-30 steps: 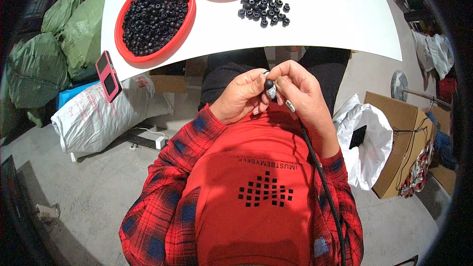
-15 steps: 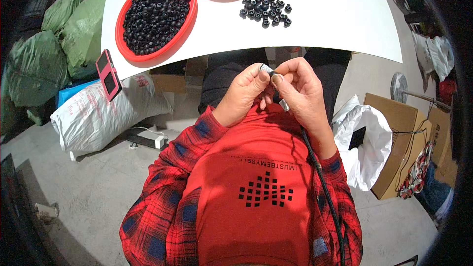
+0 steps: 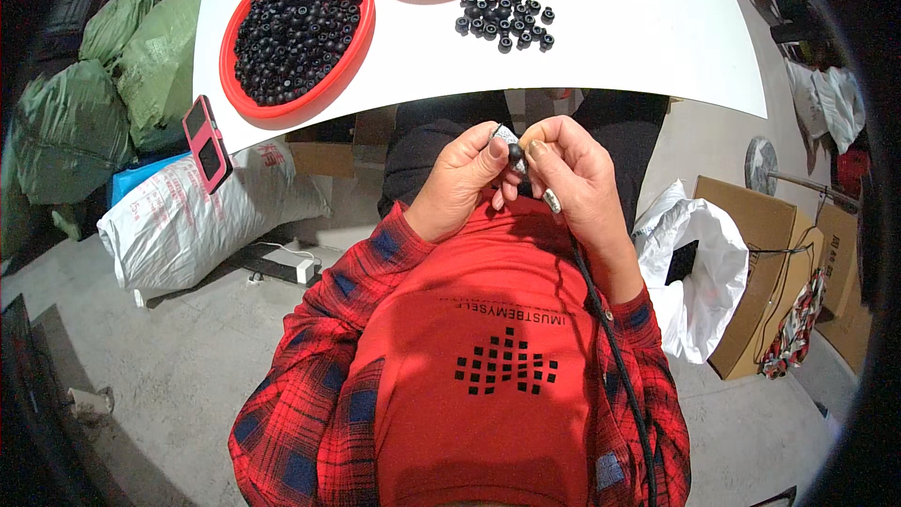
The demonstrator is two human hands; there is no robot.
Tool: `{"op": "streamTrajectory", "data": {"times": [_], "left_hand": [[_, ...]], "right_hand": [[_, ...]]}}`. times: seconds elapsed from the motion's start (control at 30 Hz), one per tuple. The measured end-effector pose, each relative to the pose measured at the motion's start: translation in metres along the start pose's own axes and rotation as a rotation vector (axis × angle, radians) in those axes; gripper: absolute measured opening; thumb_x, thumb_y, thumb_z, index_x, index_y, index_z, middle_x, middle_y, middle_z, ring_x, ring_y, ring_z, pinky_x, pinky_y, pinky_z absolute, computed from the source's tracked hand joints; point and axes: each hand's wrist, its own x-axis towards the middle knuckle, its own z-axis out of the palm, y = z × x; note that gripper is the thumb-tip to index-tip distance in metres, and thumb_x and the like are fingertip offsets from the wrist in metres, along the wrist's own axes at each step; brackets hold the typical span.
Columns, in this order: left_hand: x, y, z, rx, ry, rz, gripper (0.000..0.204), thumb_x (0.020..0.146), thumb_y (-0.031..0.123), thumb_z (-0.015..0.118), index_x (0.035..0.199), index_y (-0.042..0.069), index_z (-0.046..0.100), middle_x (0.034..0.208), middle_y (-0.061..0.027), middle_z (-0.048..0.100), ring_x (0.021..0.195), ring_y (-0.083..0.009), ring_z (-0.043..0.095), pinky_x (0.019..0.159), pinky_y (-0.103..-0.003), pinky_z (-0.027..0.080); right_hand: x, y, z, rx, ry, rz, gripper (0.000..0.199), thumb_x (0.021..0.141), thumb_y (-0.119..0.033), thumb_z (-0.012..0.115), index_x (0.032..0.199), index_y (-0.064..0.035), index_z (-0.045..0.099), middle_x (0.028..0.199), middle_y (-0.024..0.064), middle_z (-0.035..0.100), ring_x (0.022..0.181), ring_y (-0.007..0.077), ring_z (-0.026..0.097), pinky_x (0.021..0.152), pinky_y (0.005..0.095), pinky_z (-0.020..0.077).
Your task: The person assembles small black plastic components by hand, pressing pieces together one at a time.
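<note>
My left hand (image 3: 457, 180) is closed in a pinch round a small silvery-grey piece (image 3: 505, 134) in front of my body. A small round black bead-like part (image 3: 515, 151) sits at that piece, between the thumbs of both hands. My right hand (image 3: 580, 172) is closed too, its thumb and forefinger pinched together just right of the bead; what lies between these fingertips is hidden. A narrow silvery end (image 3: 552, 200) pokes out below the right fingers. From under that hand a dark cord (image 3: 610, 338) runs down over my right forearm.
On the white table (image 3: 638, 28) stand a red tray (image 3: 368, 33) full of black bead-like parts and a loose cluster of them (image 3: 505, 17). A pink-cased phone (image 3: 207, 144) sits at the table's left edge. White sack (image 3: 178, 225), white bag (image 3: 699, 310) and cardboard (image 3: 751, 263) flank me.
My right fingertips have drawn slightly away from the left thumb, so the black bead shows more plainly between the hands. The narrow silvery end has shifted slightly to the right.
</note>
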Motion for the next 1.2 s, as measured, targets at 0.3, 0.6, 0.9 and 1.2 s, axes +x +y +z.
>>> {"op": "streamTrajectory", "data": {"times": [0.3, 0.6, 0.9, 1.2], "left_hand": [[0.0, 0.001, -0.001, -0.026, 0.007, -0.027, 0.033, 0.096, 0.04, 0.048, 0.094, 0.007, 0.052, 0.078, -0.0015, 0.057, 0.062, -0.0071, 0.056, 0.052, -0.018, 0.045], [0.002, 0.003, 0.007, 0.087, 0.103, 0.015, 0.034, 0.097, 0.04, 0.047, 0.096, 0.007, 0.052, 0.075, -0.0001, 0.054, 0.062, -0.0044, 0.054, 0.051, -0.016, 0.043], [-0.003, 0.009, 0.01, 0.061, 0.121, -0.071, 0.032, 0.098, 0.04, 0.044, 0.09, 0.01, 0.05, 0.071, 0.0014, 0.053, 0.057, -0.0033, 0.05, 0.046, -0.014, 0.038], [-0.005, 0.007, 0.011, 0.058, 0.106, -0.077, 0.032, 0.099, 0.041, 0.043, 0.09, 0.011, 0.05, 0.07, 0.0022, 0.053, 0.055, -0.0022, 0.047, 0.046, -0.014, 0.036]], "right_hand": [[0.001, 0.003, 0.004, -0.061, 0.055, -0.042, 0.006, 0.093, -0.007, 0.053, 0.095, -0.0008, 0.055, 0.072, -0.0013, 0.057, 0.064, 0.0035, 0.053, 0.055, 0.0181, 0.0415], [0.003, 0.009, 0.003, -0.23, 0.08, -0.123, 0.007, 0.088, -0.003, 0.059, 0.091, -0.0009, 0.053, 0.067, 0.0002, 0.058, 0.061, 0.0029, 0.055, 0.051, 0.019, 0.043], [0.007, 0.018, 0.001, -0.273, 0.224, -0.195, 0.009, 0.09, -0.006, 0.058, 0.096, -0.0006, 0.055, 0.066, -0.002, 0.054, 0.059, 0.0024, 0.048, 0.051, 0.0199, 0.0397], [0.011, 0.013, 0.011, -0.382, 0.389, -0.226, 0.013, 0.089, -0.006, 0.057, 0.101, -0.0004, 0.056, 0.061, -0.0022, 0.049, 0.055, 0.0034, 0.043, 0.049, 0.022, 0.0384]]}}
